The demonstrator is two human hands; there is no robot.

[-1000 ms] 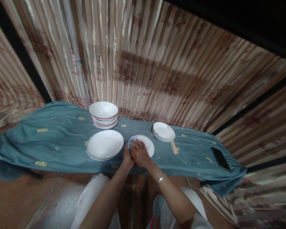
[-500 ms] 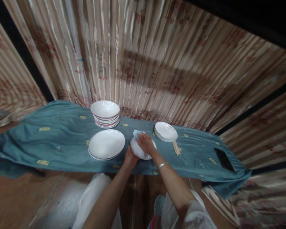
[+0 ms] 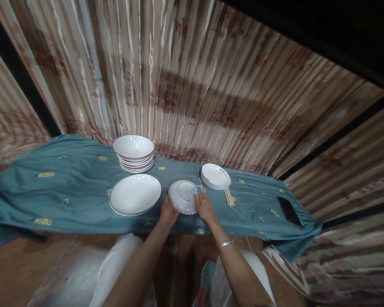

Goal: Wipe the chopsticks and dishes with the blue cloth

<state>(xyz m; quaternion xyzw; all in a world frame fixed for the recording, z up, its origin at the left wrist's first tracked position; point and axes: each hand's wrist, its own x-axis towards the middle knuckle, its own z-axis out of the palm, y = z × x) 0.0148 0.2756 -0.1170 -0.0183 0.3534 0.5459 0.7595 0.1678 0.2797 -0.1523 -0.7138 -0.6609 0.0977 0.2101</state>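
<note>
A white plate (image 3: 183,207), its underside and foot ring facing up, is held over the front of the table. My left hand (image 3: 169,213) grips its left front edge, thumb on the rim, the other fingers hidden beneath. Against the plate's right side, my right hand (image 3: 204,205) presses a light blue cloth (image 3: 196,190), closed over it. Just left of the held plate lie larger white oval plates (image 3: 135,194), stacked. To the right, behind my right hand, is a pile of small white plates (image 3: 216,176) with a red floral print.
White bowls with red bands stand in a stack (image 3: 133,147) at the back left. Wooden chopsticks (image 3: 229,198) lie in front of the small plates. A black phone (image 3: 289,211) rests near the right end of the green tablecloth (image 3: 80,187). A curtain (image 3: 185,85) hangs behind.
My right hand and the cloth have slid from the plate's top to its right edge, uncovering the foot ring. My left hand still grips the plate. The view has shifted slightly right.
</note>
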